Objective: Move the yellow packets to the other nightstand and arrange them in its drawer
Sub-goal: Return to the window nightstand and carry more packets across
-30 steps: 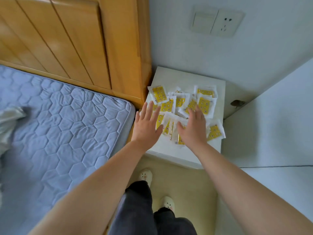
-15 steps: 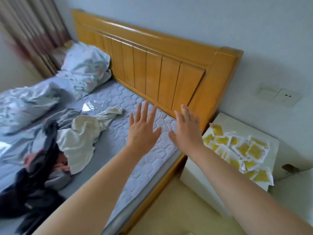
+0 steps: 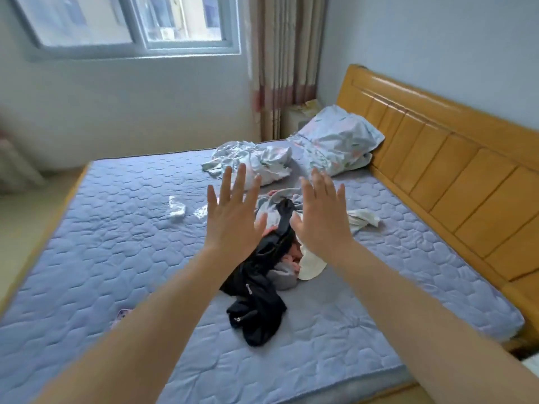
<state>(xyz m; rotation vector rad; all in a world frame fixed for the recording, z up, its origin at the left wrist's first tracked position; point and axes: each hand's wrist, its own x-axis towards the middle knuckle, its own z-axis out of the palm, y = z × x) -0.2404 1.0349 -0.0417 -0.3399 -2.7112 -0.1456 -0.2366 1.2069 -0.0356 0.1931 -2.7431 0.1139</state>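
Bedroom: quilted blue mattress (image 3: pixel 116 258), dark clothes (image 3: pixel 256 310) heaped mid-bed. Left hand (image 3: pixel 233 225) and right hand (image 3: pixel 320 225) hover above, fingers spread, holding nothing. No yellow packets in sight; best gather a stack first, then head for what looks like the white nightstand (image 3: pixel 294 121) past the far headboard corner.
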